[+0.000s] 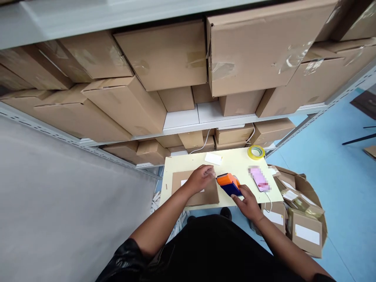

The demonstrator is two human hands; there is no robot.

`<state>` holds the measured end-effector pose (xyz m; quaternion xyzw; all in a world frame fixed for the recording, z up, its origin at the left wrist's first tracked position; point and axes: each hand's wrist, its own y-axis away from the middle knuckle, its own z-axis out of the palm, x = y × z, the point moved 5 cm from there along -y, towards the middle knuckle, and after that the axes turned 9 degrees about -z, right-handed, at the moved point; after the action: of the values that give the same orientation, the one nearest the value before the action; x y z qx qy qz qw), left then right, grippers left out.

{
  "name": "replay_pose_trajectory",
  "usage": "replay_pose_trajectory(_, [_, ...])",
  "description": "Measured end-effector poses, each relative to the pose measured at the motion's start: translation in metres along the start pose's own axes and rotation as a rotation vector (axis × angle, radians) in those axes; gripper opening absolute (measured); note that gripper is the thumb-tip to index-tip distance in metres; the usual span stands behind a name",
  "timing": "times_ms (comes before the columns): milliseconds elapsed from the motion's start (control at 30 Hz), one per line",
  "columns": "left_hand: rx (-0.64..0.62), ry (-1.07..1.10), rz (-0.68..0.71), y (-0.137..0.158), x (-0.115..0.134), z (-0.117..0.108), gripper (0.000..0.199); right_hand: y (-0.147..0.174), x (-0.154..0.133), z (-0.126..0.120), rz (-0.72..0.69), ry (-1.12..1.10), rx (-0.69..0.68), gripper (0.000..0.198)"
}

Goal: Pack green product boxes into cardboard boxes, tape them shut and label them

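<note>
My right hand [249,203] grips an orange and dark blue tape dispenser [229,184] by its lower right side. The dispenser is tilted, with its front end pointing left above the table. My left hand [201,179] hovers over a flat brown cardboard box [183,179], its fingers bent together close to the dispenser's front end. Its fingertips are blurred, so I cannot make out what is between them. A white label shows on top of the box, partly covered by my left hand and forearm.
The cream table [182,162] also carries a white card [213,158], a yellow tape roll [256,152] and a pink phone [259,178] on a cable. Shelves [188,127] of cardboard boxes rise behind. To the right, a large open carton [315,192] holds several labelled parcels.
</note>
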<state>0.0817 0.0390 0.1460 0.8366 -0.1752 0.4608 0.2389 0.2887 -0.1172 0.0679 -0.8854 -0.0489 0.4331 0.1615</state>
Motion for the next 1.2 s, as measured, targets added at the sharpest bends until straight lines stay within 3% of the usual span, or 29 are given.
replay_pose_trajectory(100, [-0.096,0.077,0.013,-0.006,0.011,0.015,0.032,0.003,-0.021,-0.005,-0.004,-0.042,0.025,0.020])
replay_pose_trajectory(200, [-0.100,-0.001,0.054,0.005,0.011,0.017,0.028,0.012,-0.029,0.001,0.060,-0.059,0.056,0.022])
replay_pose_trajectory(400, [-0.074,-0.267,0.150,0.011,-0.004,0.002,0.027,0.020,-0.038,0.042,0.426,-0.126,0.108,0.045])
replay_pose_trajectory(533, [-0.137,-0.360,0.135,-0.023,-0.010,-0.009,0.027,0.024,-0.040,0.055,0.573,-0.126,0.180,0.050])
replay_pose_trajectory(633, [-0.061,-0.391,0.039,-0.066,-0.006,-0.024,0.033,0.051,-0.027,0.052,0.694,-0.084,0.183,0.051])
replay_pose_trajectory(700, [-0.097,-0.454,-0.022,-0.095,-0.001,-0.025,0.032,0.074,-0.013,0.050,0.793,-0.140,0.179,0.051])
replay_pose_trajectory(800, [-0.237,-0.672,0.011,-0.131,0.009,-0.006,0.028,0.097,0.009,0.048,0.930,-0.335,0.172,0.051])
replay_pose_trajectory(933, [-0.362,-0.914,-0.025,-0.169,0.008,0.039,0.026,0.101,0.039,0.047,1.104,-0.612,0.118,0.048])
replay_pose_trajectory(1067, [-0.462,-1.055,-0.108,-0.191,-0.016,0.087,0.020,0.112,0.068,0.049,1.230,-0.795,0.017,0.048])
replay_pose_trajectory(1200, [-0.573,-1.156,-0.168,-0.188,-0.047,0.123,0.027,0.139,0.080,0.062,1.253,-0.869,-0.098,0.048])
